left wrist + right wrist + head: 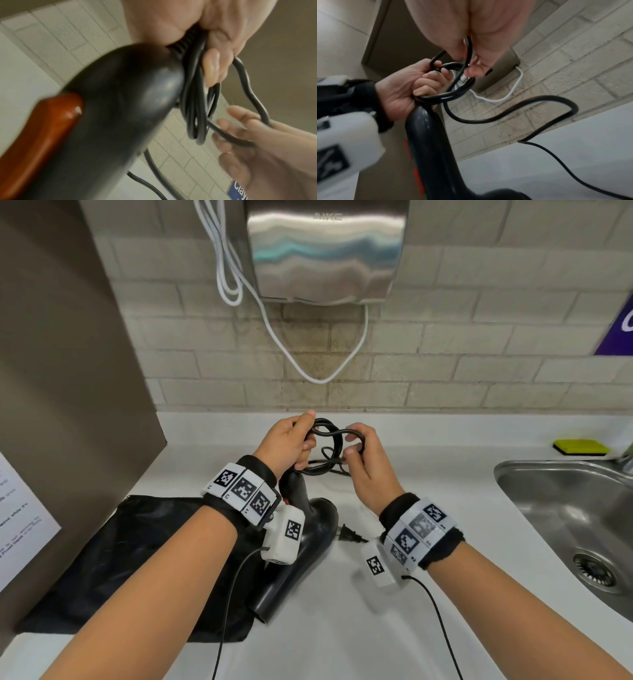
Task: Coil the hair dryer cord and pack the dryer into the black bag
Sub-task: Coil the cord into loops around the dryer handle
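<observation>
Hair dryer [301, 546] lying along the desk [342, 628], handle away, nozzle near, partly on black bag [120, 559], cord [325, 446] loops clutched by left hand [287, 443] fingers, right hand [366, 463] fingers pinching one loop.

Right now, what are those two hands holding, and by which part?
Left hand grips the cord's coiled loops at the dryer's handle end; right hand pinches the next loop.

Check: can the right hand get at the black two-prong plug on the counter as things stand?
Probably not yet: the right hand pinches the coiled black cord. The black two-prong plug lies uncovered on the white counter below that wrist.
</observation>
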The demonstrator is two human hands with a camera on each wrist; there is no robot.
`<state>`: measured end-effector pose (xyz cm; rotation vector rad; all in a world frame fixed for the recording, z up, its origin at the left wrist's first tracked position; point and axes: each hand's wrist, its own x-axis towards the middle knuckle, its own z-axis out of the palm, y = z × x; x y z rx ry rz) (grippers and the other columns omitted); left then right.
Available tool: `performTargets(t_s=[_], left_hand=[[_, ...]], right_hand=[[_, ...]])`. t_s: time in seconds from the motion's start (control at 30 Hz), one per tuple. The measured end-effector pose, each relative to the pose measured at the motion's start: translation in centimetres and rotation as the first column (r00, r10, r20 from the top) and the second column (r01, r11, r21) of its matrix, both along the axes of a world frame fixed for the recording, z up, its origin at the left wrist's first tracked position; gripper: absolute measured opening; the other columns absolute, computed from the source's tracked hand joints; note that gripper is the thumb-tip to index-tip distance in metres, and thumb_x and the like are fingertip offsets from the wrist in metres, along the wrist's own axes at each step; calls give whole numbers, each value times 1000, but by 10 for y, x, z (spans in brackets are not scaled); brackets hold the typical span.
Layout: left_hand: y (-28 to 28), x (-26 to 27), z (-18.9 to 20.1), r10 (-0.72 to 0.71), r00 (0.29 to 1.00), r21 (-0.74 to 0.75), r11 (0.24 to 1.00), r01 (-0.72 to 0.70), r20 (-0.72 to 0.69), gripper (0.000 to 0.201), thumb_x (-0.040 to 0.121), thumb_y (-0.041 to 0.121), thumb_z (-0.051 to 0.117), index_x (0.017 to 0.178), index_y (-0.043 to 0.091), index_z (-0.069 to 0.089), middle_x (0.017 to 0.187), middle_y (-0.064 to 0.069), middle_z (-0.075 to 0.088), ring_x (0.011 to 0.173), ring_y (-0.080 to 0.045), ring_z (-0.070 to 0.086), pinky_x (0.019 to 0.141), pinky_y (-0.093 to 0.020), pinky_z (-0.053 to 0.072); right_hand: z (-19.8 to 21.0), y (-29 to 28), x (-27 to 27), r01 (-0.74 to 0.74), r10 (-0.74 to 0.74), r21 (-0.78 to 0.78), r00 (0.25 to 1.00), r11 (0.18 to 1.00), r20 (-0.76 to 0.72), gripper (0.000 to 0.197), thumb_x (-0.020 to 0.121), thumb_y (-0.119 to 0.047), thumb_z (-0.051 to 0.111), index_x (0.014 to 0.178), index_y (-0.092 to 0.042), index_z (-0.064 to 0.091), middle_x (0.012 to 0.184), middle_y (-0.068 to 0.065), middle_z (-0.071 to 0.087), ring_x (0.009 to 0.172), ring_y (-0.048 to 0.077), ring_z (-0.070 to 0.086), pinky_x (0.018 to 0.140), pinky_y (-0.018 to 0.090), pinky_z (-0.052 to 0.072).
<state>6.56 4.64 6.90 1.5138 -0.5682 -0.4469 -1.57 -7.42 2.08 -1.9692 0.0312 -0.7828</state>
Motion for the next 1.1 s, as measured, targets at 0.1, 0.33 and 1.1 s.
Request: performTargets(t_s=[0.1,0.33,1.1], left_hand=[[3,2,-1,19,1000,-5,1000,-19,1,36,100,33,35,73,11,43,40,9,34,31,-6,24,33,-17,25],[4,4,-1,59,998,-27,998,-59,-23,37,101,33,33,73,10,40,37,9,33,30,-5,23,33,-16,22],[-2,-9,4,-177,983,145,975,167,56,41,101,34,31,70,11,46,40,9,31,32,-7,23,35,-18,23]], right_hand=[[-4,4,-8,1,-5,22,985,1000,171,28,90,-11,34,109,-32,35,97,-5,41,71,6,52,68,15,46],[-9,-4,-15,24,-37,83,987,996,153,34,81,3,59,103,-24,58,85,-12,52,71,0,57,64,17,52],[-8,3,-1,181,-171,-80,978,980,122,25,79,0,65,72,-15,47,73,-11,39,62,-1,45,60,7,38]])
